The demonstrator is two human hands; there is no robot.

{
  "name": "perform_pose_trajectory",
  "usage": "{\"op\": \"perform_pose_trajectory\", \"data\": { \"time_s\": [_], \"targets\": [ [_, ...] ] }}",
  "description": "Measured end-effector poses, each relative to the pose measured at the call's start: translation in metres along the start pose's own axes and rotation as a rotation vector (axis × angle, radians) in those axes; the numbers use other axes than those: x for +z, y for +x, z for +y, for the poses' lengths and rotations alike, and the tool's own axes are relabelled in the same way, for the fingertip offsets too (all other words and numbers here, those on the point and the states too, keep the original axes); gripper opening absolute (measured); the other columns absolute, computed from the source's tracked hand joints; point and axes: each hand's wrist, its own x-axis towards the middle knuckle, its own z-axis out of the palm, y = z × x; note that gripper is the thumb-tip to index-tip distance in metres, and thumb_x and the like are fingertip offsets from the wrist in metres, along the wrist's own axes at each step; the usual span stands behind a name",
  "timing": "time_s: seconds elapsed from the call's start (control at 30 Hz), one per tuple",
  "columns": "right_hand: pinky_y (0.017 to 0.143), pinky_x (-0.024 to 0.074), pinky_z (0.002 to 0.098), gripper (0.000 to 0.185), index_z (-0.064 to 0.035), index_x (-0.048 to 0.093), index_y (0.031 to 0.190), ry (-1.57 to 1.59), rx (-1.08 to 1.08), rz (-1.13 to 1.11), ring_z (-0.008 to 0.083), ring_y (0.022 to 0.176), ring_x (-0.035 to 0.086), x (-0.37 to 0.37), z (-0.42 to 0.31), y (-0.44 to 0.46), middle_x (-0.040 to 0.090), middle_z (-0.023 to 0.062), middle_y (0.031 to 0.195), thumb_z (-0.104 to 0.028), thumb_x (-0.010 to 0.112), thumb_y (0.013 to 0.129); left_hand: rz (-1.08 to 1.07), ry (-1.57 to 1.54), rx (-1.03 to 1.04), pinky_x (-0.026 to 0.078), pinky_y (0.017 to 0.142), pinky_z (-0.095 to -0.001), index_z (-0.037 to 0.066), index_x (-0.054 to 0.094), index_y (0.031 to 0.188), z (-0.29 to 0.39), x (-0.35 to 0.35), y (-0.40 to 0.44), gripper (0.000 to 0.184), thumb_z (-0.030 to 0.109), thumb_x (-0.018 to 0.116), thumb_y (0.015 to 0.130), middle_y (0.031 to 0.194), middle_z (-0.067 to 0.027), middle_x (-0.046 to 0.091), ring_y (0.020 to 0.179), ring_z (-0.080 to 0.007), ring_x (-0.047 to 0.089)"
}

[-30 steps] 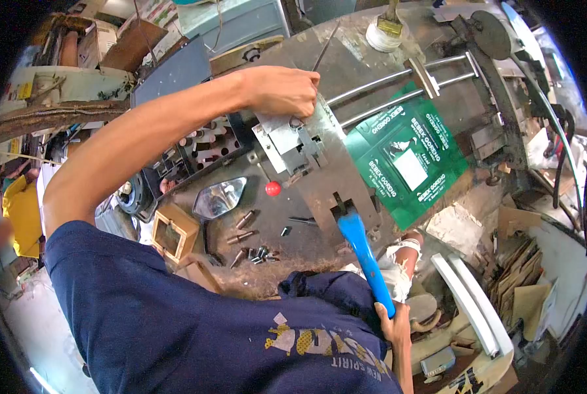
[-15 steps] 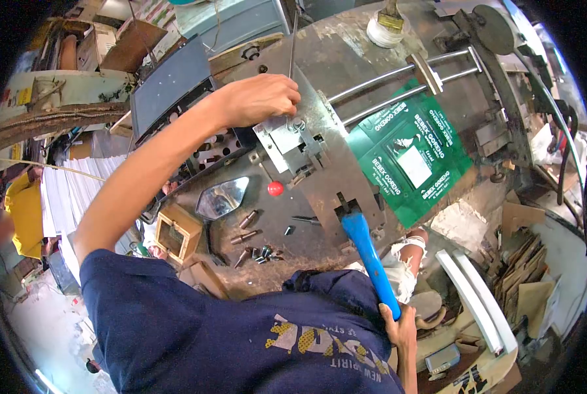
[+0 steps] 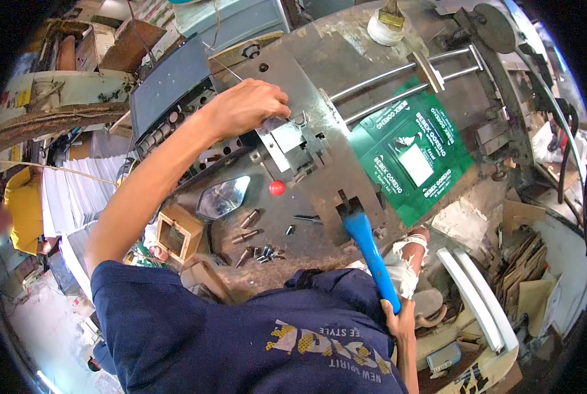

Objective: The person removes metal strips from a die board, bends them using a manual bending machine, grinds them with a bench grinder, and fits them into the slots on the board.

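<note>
My left hand [image 3: 252,105] is closed over the metal block [image 3: 285,136] on the steel machine plate [image 3: 323,98]. A thin metal rod [image 3: 230,69] sticks out of this fist toward the upper left; its other end is hidden by the fingers. Near the block is a red ball knob [image 3: 277,188]. At the lower right, my right hand [image 3: 400,316] grips the lower end of a blue lever handle [image 3: 372,256], whose upper end meets a slot in the plate. To the right of the plate lies a green printed cardboard sheet [image 3: 388,141].
Loose metal bits [image 3: 247,236], a mirror-like plate [image 3: 222,197] and a wooden box [image 3: 178,233] lie left of the lever. Two metal rails [image 3: 398,82] cross above the green sheet. A white tub with a brush [image 3: 385,29] stands behind. An open grey case [image 3: 172,85] is beside my left arm.
The thin rod has swung from pointing up to pointing upper left, and my left hand has shifted slightly left with it. My right hand stays on the blue lever handle.
</note>
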Motion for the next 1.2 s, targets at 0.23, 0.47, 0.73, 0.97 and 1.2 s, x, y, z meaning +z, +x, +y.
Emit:
{"op": "perform_pose_trajectory", "data": {
  "time_s": [0.23,0.47,0.73,0.97,1.2],
  "targets": [
    [0.083,0.0487,0.0474,0.052,0.0048,0.067,0.110,-0.043,0.157,-0.099,0.0427,0.087,0.064,-0.020,-0.040,-0.007,0.067,0.0286,0.091,-0.040,0.068,0.083,0.047,-0.029,-0.059,0.053,0.074,-0.0431,0.007,0.069,0.104,0.006,0.004,-0.008,0.039,-0.004,0.070,0.067,0.094,-0.0088,0.065,0.089,-0.0316,0.064],
    [0.091,0.0464,0.0481,0.056,0.0028,0.067,0.115,-0.029,-0.014,0.021,0.0444,0.098,0.061,0.004,0.016,0.001,0.066,0.0309,0.103,-0.042,0.071,0.081,0.235,-0.225,-0.107,0.053,0.074,-0.0430,0.006,0.069,0.097,0.013,0.017,-0.018,0.031,-0.004,0.065,0.068,0.089,-0.0094,0.064,0.092,-0.0318,0.064],
    [0.090,0.0472,0.0475,0.060,0.0024,0.067,0.116,-0.102,0.089,-0.094,0.0437,0.096,0.062,-0.004,0.002,0.001,0.066,0.0310,0.103,-0.047,0.070,0.082,0.407,-0.335,-0.253,0.052,0.073,-0.0420,0.003,0.069,0.099,0.033,0.033,-0.028,0.026,-0.005,0.064,0.075,0.087,-0.0126,0.065,0.084,-0.0337,0.064],
    [0.097,0.0437,0.0473,0.058,0.0014,0.066,0.118,0.081,0.083,-0.094,0.0436,0.108,0.058,-0.008,-0.007,-0.001,0.063,0.0298,0.111,-0.044,0.071,0.083,0.351,-0.554,-0.527,0.052,0.077,-0.0437,0.006,0.064,0.118,0.053,0.019,-0.018,0.039,-0.003,0.064,0.080,0.091,-0.0158,0.068,0.087,-0.0365,0.065],
    [0.098,0.0426,0.0482,0.060,0.0013,0.065,0.120,0.011,0.069,-0.080,0.0440,0.111,0.055,-0.004,0.003,-0.002,0.062,0.0299,0.112,-0.045,0.071,0.083,0.388,-0.382,-0.355,0.053,0.075,-0.0395,0.004,0.063,0.125,0.047,0.029,-0.019,0.048,-0.008,0.063,0.078,0.089,-0.0180,0.068,0.081,-0.0321,0.068]
  ]
}}
